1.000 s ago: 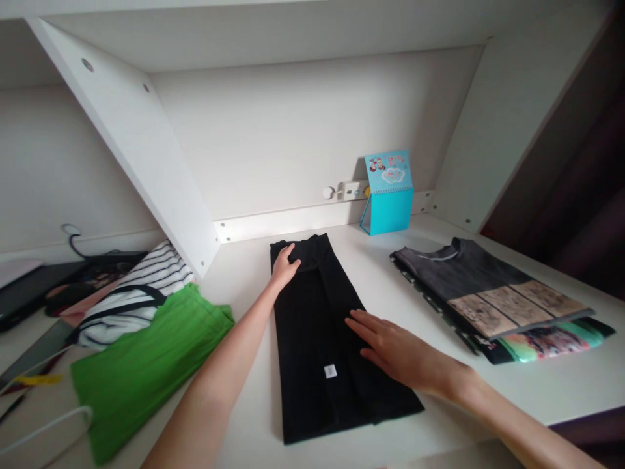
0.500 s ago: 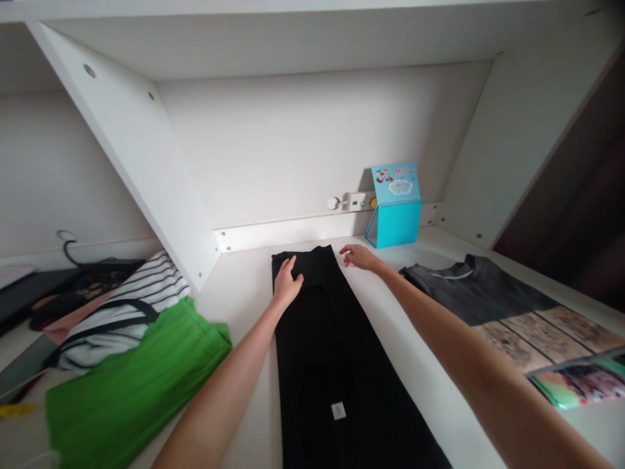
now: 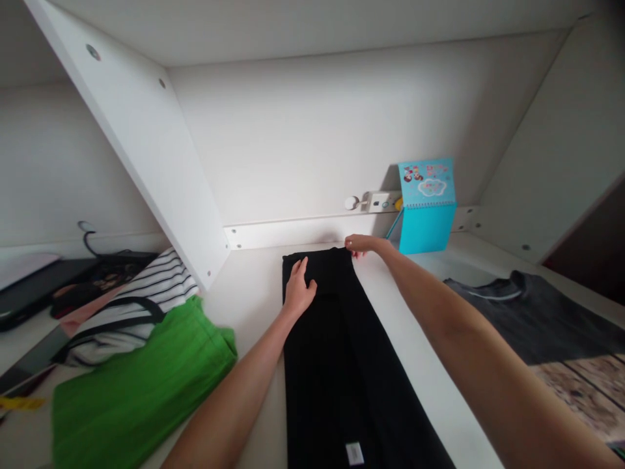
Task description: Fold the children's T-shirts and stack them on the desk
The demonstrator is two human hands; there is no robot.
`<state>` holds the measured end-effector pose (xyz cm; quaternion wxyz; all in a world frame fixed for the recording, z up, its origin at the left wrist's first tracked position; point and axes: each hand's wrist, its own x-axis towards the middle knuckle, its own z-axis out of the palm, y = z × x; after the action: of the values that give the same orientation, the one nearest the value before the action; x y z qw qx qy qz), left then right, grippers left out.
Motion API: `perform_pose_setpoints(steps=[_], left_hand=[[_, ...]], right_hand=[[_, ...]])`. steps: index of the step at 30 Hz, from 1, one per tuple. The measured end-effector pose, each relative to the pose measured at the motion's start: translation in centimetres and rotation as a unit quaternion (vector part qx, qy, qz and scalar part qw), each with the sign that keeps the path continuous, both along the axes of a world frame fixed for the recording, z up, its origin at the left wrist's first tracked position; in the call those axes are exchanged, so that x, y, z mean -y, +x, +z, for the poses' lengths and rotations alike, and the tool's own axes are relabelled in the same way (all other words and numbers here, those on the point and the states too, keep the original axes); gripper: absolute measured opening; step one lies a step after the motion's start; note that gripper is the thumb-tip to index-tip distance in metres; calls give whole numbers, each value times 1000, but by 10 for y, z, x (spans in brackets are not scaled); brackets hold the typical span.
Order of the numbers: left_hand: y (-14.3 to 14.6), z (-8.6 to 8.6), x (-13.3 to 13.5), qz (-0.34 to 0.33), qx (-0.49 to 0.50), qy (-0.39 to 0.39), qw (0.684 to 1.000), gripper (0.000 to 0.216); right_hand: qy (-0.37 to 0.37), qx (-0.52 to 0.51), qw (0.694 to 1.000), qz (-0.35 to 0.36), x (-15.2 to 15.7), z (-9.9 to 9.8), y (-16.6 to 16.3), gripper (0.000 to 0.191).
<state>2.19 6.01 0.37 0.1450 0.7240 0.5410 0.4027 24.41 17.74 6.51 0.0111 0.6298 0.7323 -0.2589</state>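
Green garment (image 3: 146, 384) is lying far left; left hand (image 3: 299, 292) is resting, fingers loosely spread, on folded black garment (image 3: 336, 365) mid-bench (image 3: 258, 280); right hand (image 3: 364, 243) is pinching its far-right corner. Uneven tugging could be skewing the layers. White label (image 3: 355, 453) is showing, print unreadable; desk calendar (image 3: 426, 228) lettering, too small.

- You have before you a black garment (image 3: 325, 352), lying flat on the white desk (image 3: 256, 280) in a long shape.
- Its far edge is narrow and slightly wavy.
- Its left side runs almost straight toward you; its right side slants outward, so the cloth looks wider nearer to you.
- Low in your view, it bears a small white label (image 3: 355, 454).
- Its near end is outside your view.
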Motion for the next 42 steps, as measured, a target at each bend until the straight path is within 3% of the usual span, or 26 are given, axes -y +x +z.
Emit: perform_pose_setpoints(steps=[5,11,17,24,27,31,34,37,42], left_hand=[[0,-7,-4,1,3,-10,1000,63],[-1,-11,-7,34,1,-16,999,63],[0,-9,-5,35,-47,-2,998,58],[4,-4,-3,26,-141,-37,989,50],[7,-3,-1,44,-178,-54,982,41],[9,-2,3,55,-192,-61,978,44],[10,-3,4,63,-185,-62,979,47],[11,-5,4,60,-176,-58,981,48],[11,-9,4,59,-179,-53,981,49]], right_hand=[[6,83,996,-19,-5,-8,-13,30],[135,128,981,-50,8,-23,-21,37],[213,116,969,-43,28,-23,-33,32],[183,71,979,54,51,-37,-51,41],[167,70,982,47,61,-52,-55,63],[158,72,985,12,71,-62,-56,70],[148,70,986,0,68,-56,-55,70],[149,66,987,-15,54,-44,-58,59],[180,65,976,-107,21,-31,-63,39]])
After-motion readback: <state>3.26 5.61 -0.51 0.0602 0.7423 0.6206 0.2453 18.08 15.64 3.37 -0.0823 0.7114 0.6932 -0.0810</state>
